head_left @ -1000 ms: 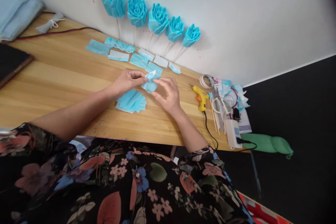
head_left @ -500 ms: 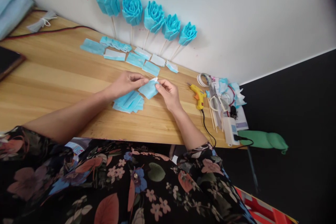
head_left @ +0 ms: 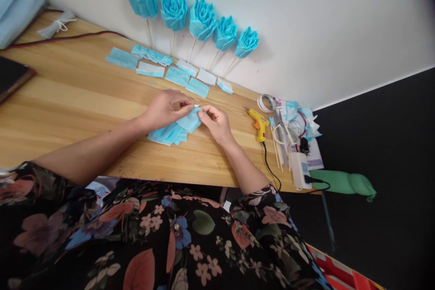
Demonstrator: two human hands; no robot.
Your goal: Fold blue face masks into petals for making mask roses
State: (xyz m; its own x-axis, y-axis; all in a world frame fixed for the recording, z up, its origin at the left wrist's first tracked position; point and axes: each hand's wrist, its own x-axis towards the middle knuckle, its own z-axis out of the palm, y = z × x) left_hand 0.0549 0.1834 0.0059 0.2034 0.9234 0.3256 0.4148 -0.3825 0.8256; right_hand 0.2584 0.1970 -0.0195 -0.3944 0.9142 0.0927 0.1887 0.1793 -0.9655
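Between both hands is a piece of light blue fabric point(head_left: 190, 120), its top edge showing a small white corner. My left hand point(head_left: 167, 109) pinches it at the upper left with thumb and fingers. On the right side, my right hand point(head_left: 216, 122) grips the same piece between thumb and forefinger. A loose stack of blue fabric pieces point(head_left: 168, 134) lies on the table just below, partly covered by the held piece. Beyond my hands, several cut blue and white strips point(head_left: 177, 76) lie in rows near the wall.
Several blue fabric roses on sticks point(head_left: 174, 8) lean along the white wall. To the right are a yellow glue gun point(head_left: 260, 126), a tape roll point(head_left: 267, 103), scissors point(head_left: 280, 132) and a white power strip point(head_left: 300, 170). A dark phone-like object point(head_left: 13, 77) lies at left.
Both hands have drawn the fabric piece slightly left and closer to the stack, and my fingertips have come nearer each other at its top edge. The camera view has shifted a little.
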